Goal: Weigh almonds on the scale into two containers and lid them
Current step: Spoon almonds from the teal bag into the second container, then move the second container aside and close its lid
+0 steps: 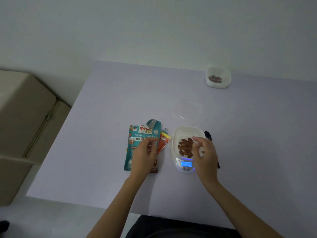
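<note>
Almonds (185,146) in container (187,130) on scale (186,167), right hand (205,153) relaxed above, left hand (143,154) on bag (135,135), grip unclear

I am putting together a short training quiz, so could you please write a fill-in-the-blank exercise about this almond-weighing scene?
1. The scale's lit display glows ____.
2. The white container under the right hand stands on the ____.
3. The teal almond bag, under the left hand, lies to the scale's ____.
4. The clear lid lies flat on the ____.
Missing words: blue; scale; left; table.
</note>
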